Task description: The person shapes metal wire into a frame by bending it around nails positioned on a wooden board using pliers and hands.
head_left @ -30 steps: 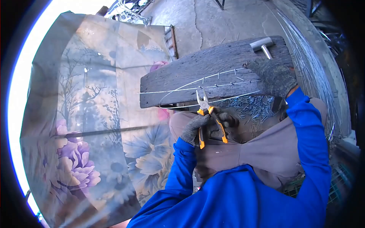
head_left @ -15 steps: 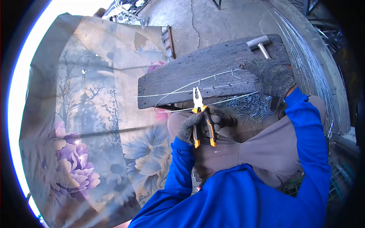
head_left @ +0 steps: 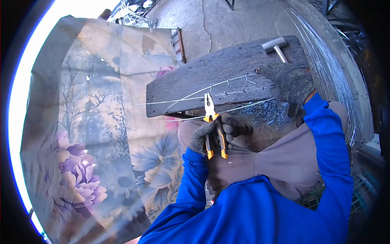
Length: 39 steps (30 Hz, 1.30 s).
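My left hand (head_left: 209,132), in a dark grey glove, is wrapped round the orange and black handles of the pliers (head_left: 209,107). The jaws point up at the near edge of the dark wooden board (head_left: 195,77), close to a long thin metal wire (head_left: 178,100). Several nails stand along the wire on the board. My right hand (head_left: 290,83), gloved too, rests at the board's right part with its fingers closed over the wire ends. Just beyond it lies a metal hammer (head_left: 274,45), its handle partly hidden.
Loose cut metal pieces (head_left: 270,114) lie on the floor under the board's near side. Long wires (head_left: 325,69) run along the right. A flower-patterned sheet (head_left: 109,162) hangs at the left. Metal parts (head_left: 132,16) stand at the back left.
The pliers have moved slightly left, and their handles have come closer together. The wire has shifted a little to the left. My right hand has barely moved.
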Available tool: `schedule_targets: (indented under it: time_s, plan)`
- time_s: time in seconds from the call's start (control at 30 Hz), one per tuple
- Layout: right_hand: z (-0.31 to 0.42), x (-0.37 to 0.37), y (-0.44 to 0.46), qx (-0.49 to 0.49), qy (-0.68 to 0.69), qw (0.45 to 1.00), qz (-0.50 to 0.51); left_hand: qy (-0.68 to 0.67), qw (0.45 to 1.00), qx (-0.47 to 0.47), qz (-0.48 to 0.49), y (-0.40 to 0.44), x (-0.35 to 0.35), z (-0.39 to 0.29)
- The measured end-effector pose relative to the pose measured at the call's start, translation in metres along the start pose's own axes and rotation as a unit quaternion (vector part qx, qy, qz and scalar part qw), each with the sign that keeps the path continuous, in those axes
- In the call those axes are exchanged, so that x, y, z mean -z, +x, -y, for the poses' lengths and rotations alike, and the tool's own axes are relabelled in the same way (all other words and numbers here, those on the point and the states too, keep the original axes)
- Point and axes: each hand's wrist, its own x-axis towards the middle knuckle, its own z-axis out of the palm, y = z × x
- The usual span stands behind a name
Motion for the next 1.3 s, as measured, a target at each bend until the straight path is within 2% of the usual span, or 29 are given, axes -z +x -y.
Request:
schedule_targets:
  time_s: [0.2,0.3,0.43,0.5,0.53,0.63,0.67,0.73,0.87,0.93,1.07,1.13,1.17,1.2,1.23,1.27,1.3]
  plan:
    - [-0.001,-0.001,0.0,0.014,0.001,1.0,-0.012,-0.018,1.0,-0.003,0.022,0.005,-0.012,0.004]
    - [-0.003,-0.006,0.001,0.013,-0.005,1.0,-0.007,-0.029,0.999,-0.041,-0.003,0.009,-0.021,0.014]
    - [0.0,0.001,0.004,0.028,0.004,0.999,0.015,-0.112,0.993,-0.022,0.017,0.011,-0.02,0.025]
    - [0.002,0.003,0.007,0.012,0.009,0.999,0.037,-0.106,0.992,-0.036,-0.059,0.011,-0.031,0.028]
    - [0.002,0.003,0.008,-0.004,0.014,0.998,0.058,-0.106,0.992,-0.035,-0.059,0.012,-0.03,0.029]
    - [-0.001,-0.011,0.005,-0.003,0.0,0.999,0.049,-0.078,0.996,-0.037,-0.016,0.015,-0.027,0.032]
    - [0.002,-0.008,0.005,-0.003,0.004,0.999,0.048,-0.061,0.997,-0.028,-0.041,0.013,-0.026,0.033]
    - [0.01,0.003,0.004,-0.034,0.017,0.992,0.116,-0.037,0.997,-0.013,-0.073,0.011,-0.023,0.033]
    - [0.005,-0.008,0.004,0.023,0.01,0.998,0.066,0.008,0.993,-0.021,-0.116,0.011,-0.027,0.032]
    - [0.014,-0.004,0.009,-0.027,0.012,0.99,0.14,0.051,0.991,-0.032,-0.119,0.014,-0.026,0.03]
    - [0.006,-0.015,0.007,-0.011,-0.009,0.994,0.107,0.095,0.987,-0.026,-0.13,0.022,0.009,0.033]
    - [0.005,-0.014,0.007,0.001,0.005,0.996,0.092,0.164,0.973,-0.001,-0.162,0.024,0.027,0.034]
    - [0.006,-0.014,0.007,0.0,0.005,0.996,0.091,0.165,0.973,0.0,-0.162,0.024,0.015,0.035]
    - [0.01,-0.012,0.006,-0.002,-0.01,0.997,0.079,0.317,0.925,-0.053,-0.204,0.024,-0.007,0.035]
    - [0.011,-0.012,0.005,-0.005,-0.025,0.997,0.067,0.459,0.849,-0.104,-0.239,0.026,-0.019,0.037]
    - [0.01,-0.012,0.003,-0.006,-0.026,0.997,0.068,0.601,0.712,-0.195,-0.305,0.031,-0.016,0.05]
    - [0.01,-0.012,0.004,0.001,-0.027,0.998,0.063,0.598,0.713,-0.197,-0.309,0.031,-0.01,0.052]
